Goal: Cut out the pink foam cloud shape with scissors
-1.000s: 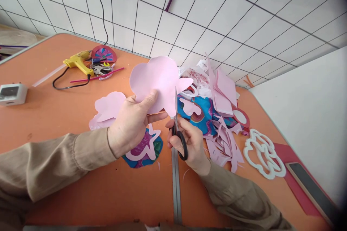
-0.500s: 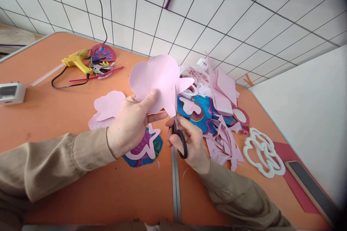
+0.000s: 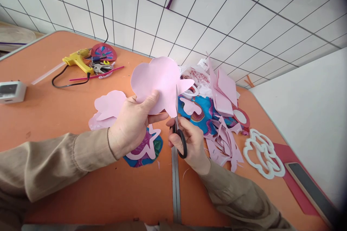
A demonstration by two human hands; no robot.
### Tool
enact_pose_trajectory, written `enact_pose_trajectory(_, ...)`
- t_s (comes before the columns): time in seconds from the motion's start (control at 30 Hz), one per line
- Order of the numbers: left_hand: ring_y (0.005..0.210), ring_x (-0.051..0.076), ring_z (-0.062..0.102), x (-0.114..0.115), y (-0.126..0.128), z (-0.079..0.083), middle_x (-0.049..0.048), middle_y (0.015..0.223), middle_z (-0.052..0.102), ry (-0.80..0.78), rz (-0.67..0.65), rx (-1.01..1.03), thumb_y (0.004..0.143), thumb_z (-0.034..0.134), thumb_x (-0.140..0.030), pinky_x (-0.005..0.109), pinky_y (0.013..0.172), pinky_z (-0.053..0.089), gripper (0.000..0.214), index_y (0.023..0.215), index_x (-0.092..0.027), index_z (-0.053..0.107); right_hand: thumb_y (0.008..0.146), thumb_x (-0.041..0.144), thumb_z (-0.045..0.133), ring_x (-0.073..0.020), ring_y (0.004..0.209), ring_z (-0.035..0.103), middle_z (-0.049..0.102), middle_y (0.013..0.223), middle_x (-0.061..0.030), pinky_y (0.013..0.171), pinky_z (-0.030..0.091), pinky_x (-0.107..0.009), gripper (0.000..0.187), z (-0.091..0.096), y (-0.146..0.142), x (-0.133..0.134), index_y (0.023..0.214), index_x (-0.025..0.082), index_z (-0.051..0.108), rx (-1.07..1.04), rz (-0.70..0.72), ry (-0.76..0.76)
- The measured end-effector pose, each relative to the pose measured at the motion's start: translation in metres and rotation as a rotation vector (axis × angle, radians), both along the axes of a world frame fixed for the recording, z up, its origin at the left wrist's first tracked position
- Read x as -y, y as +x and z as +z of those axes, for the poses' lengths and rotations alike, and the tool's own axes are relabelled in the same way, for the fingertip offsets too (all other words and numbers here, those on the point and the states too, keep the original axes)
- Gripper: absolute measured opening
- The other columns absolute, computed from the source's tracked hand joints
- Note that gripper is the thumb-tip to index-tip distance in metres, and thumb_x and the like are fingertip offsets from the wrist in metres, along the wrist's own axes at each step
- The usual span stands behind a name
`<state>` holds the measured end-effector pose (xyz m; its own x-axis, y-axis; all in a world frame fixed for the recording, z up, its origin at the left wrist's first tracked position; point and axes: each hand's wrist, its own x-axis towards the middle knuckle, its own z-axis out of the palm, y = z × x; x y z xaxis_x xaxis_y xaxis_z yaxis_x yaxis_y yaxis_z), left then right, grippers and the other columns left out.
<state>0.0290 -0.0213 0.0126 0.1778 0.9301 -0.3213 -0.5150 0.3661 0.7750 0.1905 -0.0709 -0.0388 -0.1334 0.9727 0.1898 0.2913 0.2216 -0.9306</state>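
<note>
My left hand (image 3: 131,124) pinches a pink cloud-shaped paper cutout (image 3: 159,81) by its lower edge and holds it up above the orange table (image 3: 54,115). My right hand (image 3: 188,140) grips black-handled scissors (image 3: 179,130), blades pointing up and nearly shut against the cutout's right side. More pink cutouts (image 3: 108,106) lie left of my left hand. A colourful printed piece with a pink outline (image 3: 146,148) lies under my left wrist.
A pile of pink scraps and blue printed paper (image 3: 217,115) lies right of the scissors. White flower-shaped outlines (image 3: 264,153) and a dark tablet (image 3: 311,187) are at the right. A yellow glue gun (image 3: 77,61), keys (image 3: 100,68) and a white box (image 3: 11,92) sit at the left.
Hardly anything has moved; both hands, the pink cutout and the scissors keep the same pose, with only a slight camera shift.
</note>
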Motion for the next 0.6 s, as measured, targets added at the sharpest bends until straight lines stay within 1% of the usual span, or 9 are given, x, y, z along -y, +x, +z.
enact_pose_trajectory(0.2,0.074,0.014,0.069,0.0012,0.0003,0.0025,0.0079,0.092,0.072,-0.004,-0.002,0.004,0.084,0.072,-0.028,0.030,0.073,0.063,0.017,0.087,-0.011,0.071,0.087,0.054,0.065,-0.0117,0.052,0.051,0.053,0.063,0.0030,0.048,0.040,-0.026,0.036,-0.0010,0.0005,0.0002,0.093,0.020,0.057,-0.003,0.009,0.013)
enact_pose_trajectory(0.37,0.073,0.012,0.067,0.0015,0.0007,0.0016,0.0063,0.088,0.071,0.001,-0.002,0.034,0.084,0.073,-0.028,0.024,0.067,0.061,0.017,0.086,-0.011,0.072,0.084,0.062,0.064,-0.0125,0.051,0.050,0.052,0.062,0.0031,0.047,0.039,-0.027,0.043,0.0010,-0.0024,0.0000,0.092,0.020,0.057,0.004,-0.008,-0.009)
enact_pose_trajectory(0.6,0.073,0.013,0.067,0.0020,0.0005,-0.0014,0.0054,0.087,0.071,0.010,-0.008,0.056,0.079,0.078,-0.030,0.024,0.067,0.061,0.019,0.085,-0.014,0.073,0.084,0.062,0.063,-0.0127,0.050,0.049,0.050,0.060,0.0035,0.046,0.038,-0.027,0.042,0.0028,-0.0039,0.0000,0.090,0.021,0.056,0.022,-0.018,-0.027)
